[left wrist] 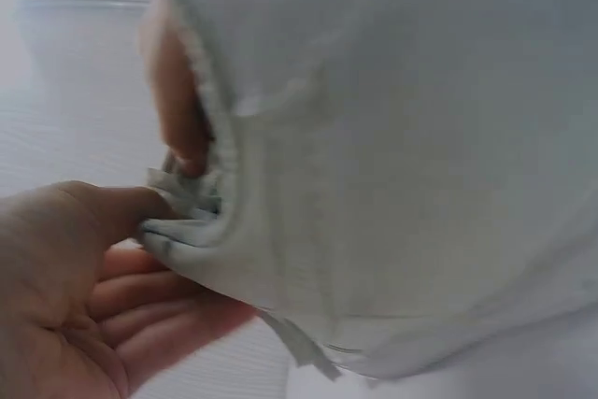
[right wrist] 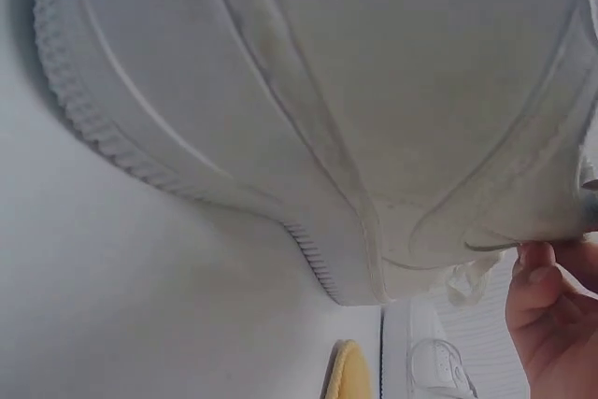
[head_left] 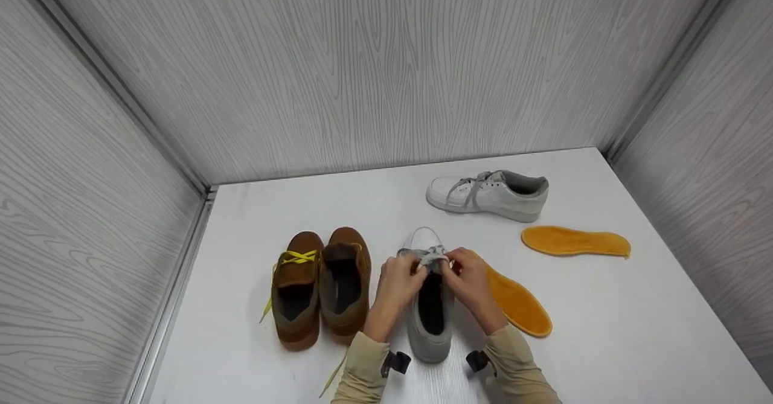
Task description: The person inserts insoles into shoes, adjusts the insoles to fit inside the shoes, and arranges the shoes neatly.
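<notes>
A white sneaker [head_left: 430, 348] with grey laces [head_left: 432, 256] stands upright on the table, its toe pointing away from me and its dark interior showing. At its throat, beside the tongue and laces, my left hand [head_left: 397, 284] grips the left edge. In the left wrist view the left thumb [left wrist: 126, 209] lies at the inner side of the opening, with the other fingers outside. Opposite it, my right hand [head_left: 470, 282] pinches the right side by the laces. The right wrist view shows those fingertips [right wrist: 537, 273] against the shoe's upper edge; part of that hand is out of frame.
On the left stand two brown shoes, one [head_left: 296, 292] with a yellow lace [head_left: 300, 257] across it. Another white sneaker [head_left: 496, 198] lies crosswise at the back. One orange insole [head_left: 574, 241] is at the right; a second insole [head_left: 522, 306] lies beside my right forearm. Panels enclose the table.
</notes>
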Demonstrator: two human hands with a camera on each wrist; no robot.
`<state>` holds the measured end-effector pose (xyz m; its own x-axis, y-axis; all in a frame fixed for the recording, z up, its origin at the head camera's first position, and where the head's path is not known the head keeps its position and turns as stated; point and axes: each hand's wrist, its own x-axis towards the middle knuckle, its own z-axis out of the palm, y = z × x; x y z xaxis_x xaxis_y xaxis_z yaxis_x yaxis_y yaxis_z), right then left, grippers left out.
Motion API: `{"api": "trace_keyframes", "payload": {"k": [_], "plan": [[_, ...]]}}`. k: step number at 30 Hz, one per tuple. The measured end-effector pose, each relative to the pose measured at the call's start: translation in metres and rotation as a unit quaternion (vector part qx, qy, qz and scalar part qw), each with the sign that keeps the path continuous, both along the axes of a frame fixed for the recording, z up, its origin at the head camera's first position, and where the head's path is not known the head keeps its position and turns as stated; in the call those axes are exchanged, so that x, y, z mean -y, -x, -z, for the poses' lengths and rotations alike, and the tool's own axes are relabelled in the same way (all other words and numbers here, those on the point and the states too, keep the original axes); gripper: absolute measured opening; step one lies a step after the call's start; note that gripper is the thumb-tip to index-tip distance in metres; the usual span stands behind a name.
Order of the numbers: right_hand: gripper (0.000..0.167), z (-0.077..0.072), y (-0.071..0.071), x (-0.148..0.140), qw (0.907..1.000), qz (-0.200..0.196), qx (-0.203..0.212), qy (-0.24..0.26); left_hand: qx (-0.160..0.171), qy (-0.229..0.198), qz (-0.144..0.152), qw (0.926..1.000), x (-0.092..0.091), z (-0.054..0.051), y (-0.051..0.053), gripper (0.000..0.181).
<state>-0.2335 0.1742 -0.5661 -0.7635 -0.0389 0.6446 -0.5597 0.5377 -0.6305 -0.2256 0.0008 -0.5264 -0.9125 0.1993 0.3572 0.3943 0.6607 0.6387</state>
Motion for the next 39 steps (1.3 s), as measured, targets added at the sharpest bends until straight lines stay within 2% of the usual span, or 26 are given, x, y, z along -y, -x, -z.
{"api": "trace_keyframes", "payload": {"k": [2, 4, 8, 11, 15, 21, 27, 31, 37, 39], "plan": [[0.007, -0.002, 0.001, -0.002, 0.9995, -0.015, 0.026, 0.011, -0.025, -0.019, 0.007, 0.9995, 0.001, 0.006, -0.001, 0.009], [0.007, -0.003, 0.002, -0.004, 0.9968, -0.032, 0.067, 0.031, -0.037, -0.036, 0.022, 0.9984, 0.003, 0.010, -0.001, 0.003], [0.004, -0.006, 0.005, -0.007, 0.9773, -0.063, 0.187, 0.078, -0.030, -0.066, 0.052, 0.9960, 0.005, 0.015, 0.000, 0.015], [0.004, -0.007, 0.007, -0.008, 0.9664, -0.067, 0.237, 0.074, -0.019, -0.073, 0.060, 0.9953, 0.004, 0.016, 0.001, 0.017], [0.005, -0.008, 0.008, -0.006, 0.9685, -0.059, 0.238, 0.045, -0.021, -0.070, 0.046, 0.9962, 0.002, 0.016, 0.002, 0.013], [0.007, -0.008, 0.010, -0.004, 0.9623, -0.068, 0.258, 0.054, -0.031, -0.052, 0.019, 0.9980, 0.003, 0.013, 0.005, 0.009], [0.005, -0.007, 0.012, -0.003, 0.9592, -0.076, 0.265, 0.063, -0.023, -0.038, 0.021, 0.9988, 0.004, 0.016, 0.010, 0.008], [0.004, -0.007, 0.012, -0.003, 0.9483, -0.093, 0.292, 0.083, 0.004, -0.059, 0.024, 0.9980, 0.008, 0.019, 0.012, 0.008], [0.006, -0.005, 0.015, -0.002, 0.9308, -0.090, 0.328, 0.133, 0.032, -0.083, 0.024, 0.9958, 0.009, 0.024, 0.018, 0.009], [0.007, -0.014, 0.010, -0.001, 0.9284, -0.095, 0.333, 0.133, 0.036, -0.081, 0.023, 0.9958, 0.008, 0.024, 0.018, 0.009]]}}
